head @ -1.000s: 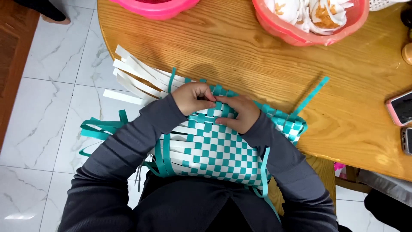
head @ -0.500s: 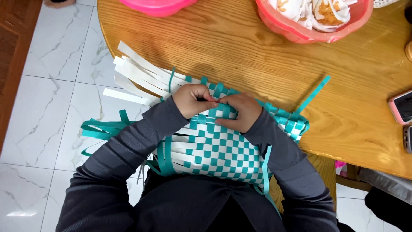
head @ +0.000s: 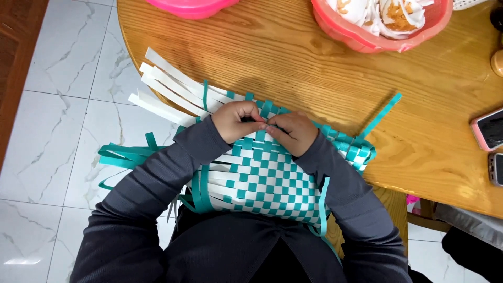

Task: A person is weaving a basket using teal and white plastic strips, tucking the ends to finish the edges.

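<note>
A woven mat [head: 262, 178] of teal and white paper strips lies across my lap and the table's near edge. My left hand [head: 238, 120] and my right hand [head: 293, 131] meet at the mat's far edge, fingertips pinched together on a strip there. Loose white strips [head: 167, 86] fan out to the left over the table edge. Loose teal strips [head: 123, 157] hang off at the left, and one teal strip [head: 382, 116] sticks out to the right.
The round wooden table [head: 293, 63] carries a pink bowl [head: 191, 6] at the far left and a red basin [head: 382, 26] with crumpled paper at the far right. Two phones [head: 490, 128] lie at the right edge. White tiled floor [head: 57, 126] lies to the left.
Both hands have stayed together at the mat's far edge with only small finger movement. The view has shifted slightly.
</note>
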